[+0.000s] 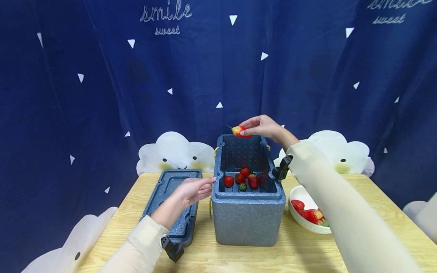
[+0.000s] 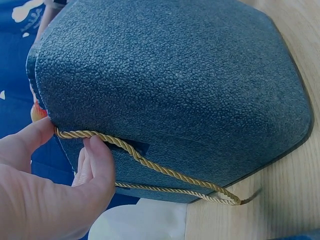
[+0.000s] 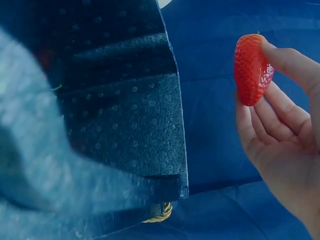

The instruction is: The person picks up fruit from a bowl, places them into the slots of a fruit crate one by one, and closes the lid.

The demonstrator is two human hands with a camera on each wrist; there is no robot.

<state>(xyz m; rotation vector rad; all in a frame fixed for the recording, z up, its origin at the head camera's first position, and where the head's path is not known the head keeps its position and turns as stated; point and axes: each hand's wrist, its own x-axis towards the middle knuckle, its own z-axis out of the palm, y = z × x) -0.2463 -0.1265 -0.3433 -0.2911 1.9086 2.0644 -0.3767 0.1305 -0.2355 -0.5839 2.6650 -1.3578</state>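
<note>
The right hand (image 1: 263, 127) is holding a single strawberry (image 3: 250, 70) up over the far end of the open grey-blue box (image 1: 249, 223), its grip pinching the fruit between thumb and fingers, and the berry is hanging well above the box floor. The left hand (image 1: 195, 191) is not clenching anything; its thumb and fingers are touching the rim and side wall beside the yellow cord (image 2: 175, 173), and whether they are pressing on the cord itself, one cannot tell. Inside, several strawberries (image 1: 253, 181) are lying grouped toward the near end, while more berries (image 1: 312, 215) are resting in the white bowl (image 1: 307, 226) on the right, partly hidden by the forearm. The detached lid (image 1: 164, 197) is lying on the surface (image 1: 205, 258) to the left. The step in hand appears to be putting the held berry in with the others, and doing it well would mean carrying it fully inside the walls, lowering the fingertips past the rim, and loosening the grip only near the floor, so that the fruit is settling rather than bouncing. A light pinch should be enough, and the far half, where no berries are showing, seems the easier landing. The left hand would do best by steadying the wall without tugging the cord.
</note>
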